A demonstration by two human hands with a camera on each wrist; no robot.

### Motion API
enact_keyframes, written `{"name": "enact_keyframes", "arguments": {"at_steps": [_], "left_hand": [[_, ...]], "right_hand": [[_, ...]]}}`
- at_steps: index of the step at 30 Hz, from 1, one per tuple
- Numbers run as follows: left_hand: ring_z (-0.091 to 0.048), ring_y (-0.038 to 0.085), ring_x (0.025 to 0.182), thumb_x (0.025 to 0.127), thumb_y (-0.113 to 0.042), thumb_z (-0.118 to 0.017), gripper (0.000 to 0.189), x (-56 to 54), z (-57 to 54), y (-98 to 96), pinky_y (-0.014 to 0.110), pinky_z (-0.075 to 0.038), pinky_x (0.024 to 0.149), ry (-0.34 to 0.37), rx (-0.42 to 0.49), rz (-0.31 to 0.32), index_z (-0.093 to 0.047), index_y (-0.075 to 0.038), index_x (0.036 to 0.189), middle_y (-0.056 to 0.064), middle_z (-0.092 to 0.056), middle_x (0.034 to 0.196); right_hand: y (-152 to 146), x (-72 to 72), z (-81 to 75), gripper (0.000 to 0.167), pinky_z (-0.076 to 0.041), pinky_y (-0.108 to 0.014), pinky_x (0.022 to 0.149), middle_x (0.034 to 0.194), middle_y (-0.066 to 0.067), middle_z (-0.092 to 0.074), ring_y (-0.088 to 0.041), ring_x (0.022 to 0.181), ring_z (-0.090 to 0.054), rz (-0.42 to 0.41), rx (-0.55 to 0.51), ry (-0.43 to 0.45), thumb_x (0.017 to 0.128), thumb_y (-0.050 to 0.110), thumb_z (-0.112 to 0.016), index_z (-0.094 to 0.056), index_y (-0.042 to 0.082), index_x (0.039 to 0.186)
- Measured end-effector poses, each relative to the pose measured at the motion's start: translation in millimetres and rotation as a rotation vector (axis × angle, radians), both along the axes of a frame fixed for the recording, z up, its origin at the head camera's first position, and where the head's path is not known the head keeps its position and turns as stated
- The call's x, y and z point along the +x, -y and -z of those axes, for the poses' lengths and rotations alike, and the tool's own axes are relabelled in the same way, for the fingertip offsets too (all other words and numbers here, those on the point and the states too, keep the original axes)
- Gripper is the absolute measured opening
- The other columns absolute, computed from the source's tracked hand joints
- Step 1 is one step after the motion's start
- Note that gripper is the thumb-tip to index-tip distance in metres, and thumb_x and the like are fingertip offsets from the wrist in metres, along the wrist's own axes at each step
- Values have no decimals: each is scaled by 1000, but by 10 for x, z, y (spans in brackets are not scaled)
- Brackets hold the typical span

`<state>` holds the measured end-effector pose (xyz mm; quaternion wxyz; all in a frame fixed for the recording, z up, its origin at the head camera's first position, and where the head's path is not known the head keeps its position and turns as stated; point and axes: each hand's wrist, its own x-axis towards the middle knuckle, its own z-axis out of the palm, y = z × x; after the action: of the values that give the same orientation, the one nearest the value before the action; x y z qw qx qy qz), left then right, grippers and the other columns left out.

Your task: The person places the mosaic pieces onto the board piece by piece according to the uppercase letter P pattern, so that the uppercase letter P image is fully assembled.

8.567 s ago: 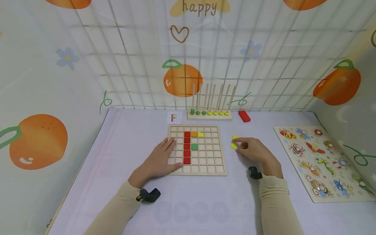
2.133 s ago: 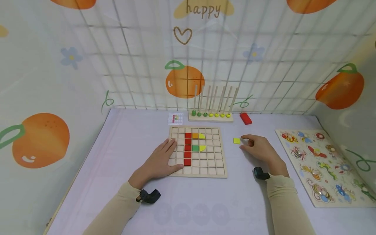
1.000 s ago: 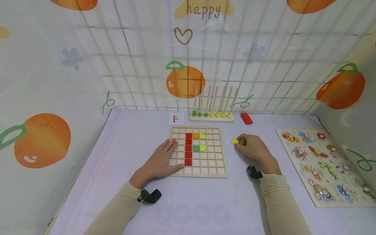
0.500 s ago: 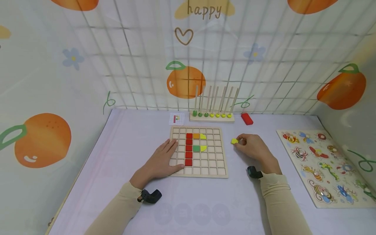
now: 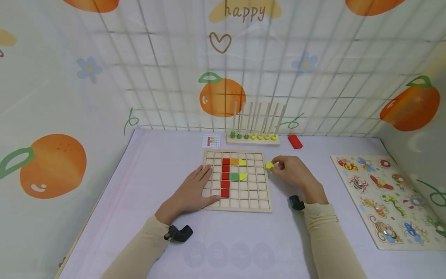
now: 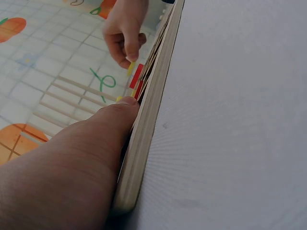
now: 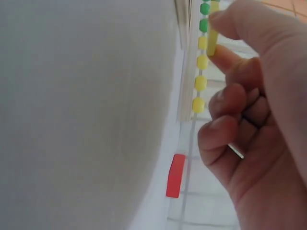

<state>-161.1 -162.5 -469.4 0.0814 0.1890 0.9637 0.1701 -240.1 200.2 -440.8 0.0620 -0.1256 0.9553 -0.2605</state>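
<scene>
My right hand (image 5: pixel 294 170) pinches a yellow square tile (image 5: pixel 270 165) between thumb and forefinger, just off the right edge of the wooden grid board (image 5: pixel 251 203). In the right wrist view the yellow tile (image 7: pixel 213 36) appears edge-on and raised. My left hand (image 5: pixel 191 190) lies flat over the board's left side, its fingers straight. On the board stands a column of several red tiles (image 5: pixel 225 176). Beside it sit an orange tile (image 5: pixel 234 161) and a green tile (image 5: pixel 235 176), each with a yellow curved tile to its right, the lower one being a quarter-round (image 5: pixel 242 176).
Behind the board are a small pattern card (image 5: pixel 211 141) and a pegged wooden rack (image 5: pixel 253 142) with green and yellow beads. A red block (image 5: pixel 295 142) lies right of the rack. An insect puzzle board (image 5: pixel 388 201) occupies the table's right side.
Earlier the lower yellow quarter-round was added beside the green tile. Since then my right hand has picked up the yellow square tile and carried it left towards the board. My left hand stays put.
</scene>
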Motion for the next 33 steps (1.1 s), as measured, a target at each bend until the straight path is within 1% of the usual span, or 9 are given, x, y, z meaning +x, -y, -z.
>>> {"name": "enact_keyframes", "arguments": {"at_steps": [3, 9, 13, 20, 26, 31, 33], "left_hand": [[-5, 28, 162, 91, -69, -58, 103, 6, -2, 3, 50, -17, 129, 2, 0, -2, -17, -10, 165, 5, -13, 173], [-5, 28, 162, 90, -69, -58, 103, 2, 42, -9, 50, -18, 129, -5, -13, -9, -15, -12, 165, 4, -13, 173], [-4, 27, 162, 90, -71, -57, 104, -11, 60, -6, 50, -18, 129, -9, -26, -10, -14, -13, 165, 3, -12, 174], [-6, 28, 161, 90, -69, -58, 103, -9, 51, 9, 50, -18, 129, -30, -10, -3, -17, -11, 165, 5, -14, 173], [-6, 29, 161, 90, -68, -59, 102, -3, 38, 14, 51, -18, 129, -34, -9, -3, -18, -10, 164, 5, -14, 173], [-7, 30, 161, 91, -67, -59, 102, -3, 23, 5, 52, -19, 129, -35, -9, 4, -18, -10, 164, 6, -15, 173], [-7, 30, 161, 91, -67, -59, 102, -2, 24, 3, 52, -19, 129, -35, -10, 7, -18, -9, 164, 6, -15, 173]], "right_hand": [[95, -11, -28, 24, -35, -30, 62, 76, -2, -49, -16, 69, -44, -28, -9, -10, 91, 22, -67, -71, 8, 111], [336, -15, -51, 24, -35, -29, 61, 73, 0, -50, -15, 67, -46, -92, -26, 10, 91, 23, -68, -72, 9, 110], [452, -14, -64, 24, -36, -28, 62, 71, 0, -50, -14, 66, -46, -123, -28, 7, 91, 23, -69, -72, 9, 110], [575, -7, -111, 28, -38, -29, 61, 69, 0, -49, -14, 65, -47, -126, -3, 28, 92, 27, -71, -73, 9, 113], [658, -14, -113, 26, -38, -29, 63, 68, 1, -50, -13, 65, -47, -167, 13, 0, 93, 25, -70, -73, 8, 113], [720, -4, -133, 25, -38, -29, 62, 67, 2, -48, -13, 64, -46, -178, 26, -21, 94, 25, -70, -73, 10, 113], [744, 1, -138, 26, -37, -29, 62, 67, 2, -48, -13, 63, -46, -176, 22, -13, 94, 26, -70, -74, 10, 114]]}}
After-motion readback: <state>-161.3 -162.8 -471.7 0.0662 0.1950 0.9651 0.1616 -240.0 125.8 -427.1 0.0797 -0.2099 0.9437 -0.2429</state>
